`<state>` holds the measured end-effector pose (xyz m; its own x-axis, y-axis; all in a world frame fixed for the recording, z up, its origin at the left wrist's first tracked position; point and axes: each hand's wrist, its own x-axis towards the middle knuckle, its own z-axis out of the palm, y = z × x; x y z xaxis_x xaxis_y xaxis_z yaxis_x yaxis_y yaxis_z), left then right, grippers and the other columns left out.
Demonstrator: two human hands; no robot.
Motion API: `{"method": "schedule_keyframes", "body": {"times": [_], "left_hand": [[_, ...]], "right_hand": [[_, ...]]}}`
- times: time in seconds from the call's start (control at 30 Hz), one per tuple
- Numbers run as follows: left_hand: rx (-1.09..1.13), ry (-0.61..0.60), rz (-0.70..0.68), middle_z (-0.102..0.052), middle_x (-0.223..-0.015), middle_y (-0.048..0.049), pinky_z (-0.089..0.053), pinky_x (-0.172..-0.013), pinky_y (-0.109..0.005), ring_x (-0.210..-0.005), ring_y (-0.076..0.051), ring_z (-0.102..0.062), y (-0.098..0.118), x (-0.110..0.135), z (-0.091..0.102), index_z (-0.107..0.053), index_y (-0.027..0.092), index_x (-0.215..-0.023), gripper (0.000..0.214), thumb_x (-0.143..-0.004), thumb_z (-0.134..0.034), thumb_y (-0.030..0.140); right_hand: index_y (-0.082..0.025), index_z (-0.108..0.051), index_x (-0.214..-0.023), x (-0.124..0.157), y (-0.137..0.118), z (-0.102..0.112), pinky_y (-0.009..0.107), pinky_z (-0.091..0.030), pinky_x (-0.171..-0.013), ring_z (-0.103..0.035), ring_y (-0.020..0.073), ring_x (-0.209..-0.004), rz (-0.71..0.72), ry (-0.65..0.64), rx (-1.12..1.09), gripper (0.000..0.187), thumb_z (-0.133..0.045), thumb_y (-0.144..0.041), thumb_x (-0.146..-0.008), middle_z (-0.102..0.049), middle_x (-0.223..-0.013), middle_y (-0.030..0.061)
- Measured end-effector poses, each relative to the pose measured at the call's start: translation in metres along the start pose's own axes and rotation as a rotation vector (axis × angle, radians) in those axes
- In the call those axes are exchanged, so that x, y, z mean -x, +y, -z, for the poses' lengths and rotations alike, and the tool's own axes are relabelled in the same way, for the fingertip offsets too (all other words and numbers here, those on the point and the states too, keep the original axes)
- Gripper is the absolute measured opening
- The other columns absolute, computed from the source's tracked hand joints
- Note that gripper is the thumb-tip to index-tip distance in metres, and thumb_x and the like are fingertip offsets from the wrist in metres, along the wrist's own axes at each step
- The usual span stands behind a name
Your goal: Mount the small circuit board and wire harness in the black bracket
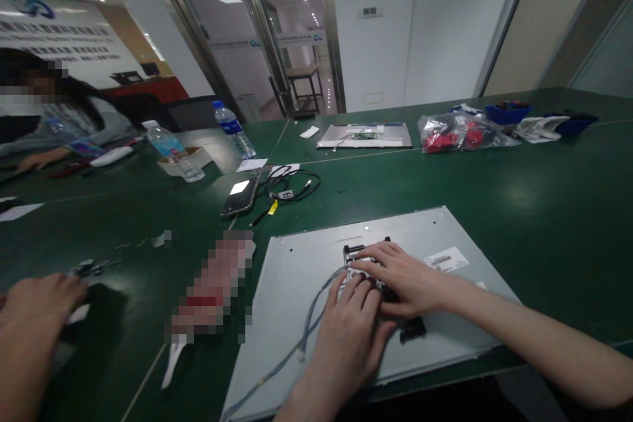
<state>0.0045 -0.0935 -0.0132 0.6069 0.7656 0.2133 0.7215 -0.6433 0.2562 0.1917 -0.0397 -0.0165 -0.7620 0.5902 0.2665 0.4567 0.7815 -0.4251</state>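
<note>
A flat grey metal panel, like the back of a display, lies on the table in front of me. My left hand is curled over its middle, the fingertips pressed on the white end of a grey cable. My right hand comes from the right, fingers bent over the same spot and nearly touching the left fingers. What lies under both hands is mostly hidden. Black brackets show around them, and a white label is to the right.
Another person's hand is at the left edge; a person sits far left. A pixelated item lies beside the panel. Beyond are a phone, black cable, bottles, a second panel and a plastic bag.
</note>
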Motion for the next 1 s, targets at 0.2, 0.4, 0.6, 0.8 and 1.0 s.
{"method": "schedule_keyframes", "body": {"times": [0.2,0.4,0.6,0.8,1.0], "left_hand": [[0.028,-0.008,0.002,-0.06,-0.12,-0.007,-0.021,-0.115,-0.052,-0.123,-0.028,-0.047,0.0005,0.0019,0.0024,-0.058,0.02,-0.11,0.028,-0.084,-0.061,0.029],[0.055,0.006,-0.002,-0.059,-0.124,-0.0063,-0.02,-0.115,-0.052,-0.124,-0.028,-0.047,0.0,0.0035,0.0037,-0.056,0.021,-0.115,0.033,-0.084,-0.061,0.029],[0.045,0.002,0.009,-0.058,-0.125,-0.0061,-0.019,-0.116,-0.052,-0.127,-0.028,-0.044,0.0015,0.0023,0.0048,-0.056,0.021,-0.114,0.034,-0.082,-0.062,0.029],[0.033,-0.009,0.007,-0.058,-0.124,-0.0062,-0.019,-0.116,-0.052,-0.127,-0.028,-0.044,0.002,0.0007,0.0044,-0.057,0.021,-0.114,0.033,-0.082,-0.061,0.029],[0.042,-0.016,-0.004,-0.059,-0.122,-0.0061,-0.019,-0.116,-0.052,-0.126,-0.028,-0.044,0.0022,0.0004,0.0052,-0.058,0.021,-0.111,0.028,-0.084,-0.059,0.028]], "right_hand": [[-0.018,-0.037,-0.141,0.0015,0.0028,0.0035,0.047,-0.032,-0.105,-0.04,0.0284,-0.12,-0.005,0.019,-0.028,0.074,-0.066,-0.033,-0.074,-0.045,-0.133,0.0131],[-0.019,-0.039,-0.14,0.0021,0.0048,0.0045,0.047,-0.031,-0.106,-0.04,0.0282,-0.121,-0.013,0.023,-0.045,0.071,-0.065,-0.032,-0.076,-0.046,-0.133,0.0127],[-0.019,-0.039,-0.14,0.0014,0.0008,0.0031,0.049,-0.033,-0.104,-0.041,0.0286,-0.12,-0.007,0.027,-0.028,0.068,-0.062,-0.026,-0.076,-0.047,-0.132,0.0133],[-0.019,-0.037,-0.141,0.0018,-0.0006,0.0009,0.049,-0.032,-0.106,-0.038,0.0291,-0.122,-0.004,0.015,-0.017,0.073,-0.063,-0.025,-0.074,-0.045,-0.134,0.0132],[-0.019,-0.038,-0.141,0.0019,0.0002,-0.0009,0.048,-0.03,-0.107,-0.038,0.029,-0.123,-0.019,0.022,-0.004,0.072,-0.063,-0.026,-0.074,-0.044,-0.134,0.0129]]}}
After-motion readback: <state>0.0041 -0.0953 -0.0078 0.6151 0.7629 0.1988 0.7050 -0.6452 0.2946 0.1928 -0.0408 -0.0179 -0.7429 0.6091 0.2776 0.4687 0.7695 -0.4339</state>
